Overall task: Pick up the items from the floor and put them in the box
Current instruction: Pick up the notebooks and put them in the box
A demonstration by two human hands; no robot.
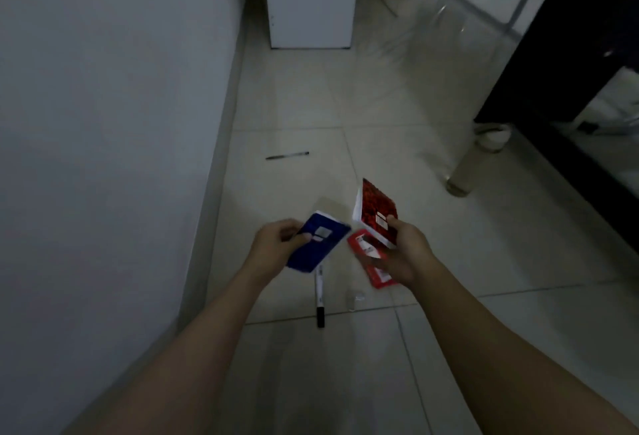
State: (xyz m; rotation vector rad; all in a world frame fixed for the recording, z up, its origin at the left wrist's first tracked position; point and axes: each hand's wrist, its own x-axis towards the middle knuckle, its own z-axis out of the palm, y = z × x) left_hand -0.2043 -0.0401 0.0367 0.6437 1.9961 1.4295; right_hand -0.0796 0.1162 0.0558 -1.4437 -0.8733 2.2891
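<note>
Dim, bluish indoor light, soft overall blur, wide-angle bending at the edges, faint sheen on the floor tiles (397,88).

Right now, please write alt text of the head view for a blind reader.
Two bare hands hold small notebooks above a pale tiled floor: left hand a blue notebook, right hand two red notebooks. A black-capped marker and a dark pen lie below.
</note>
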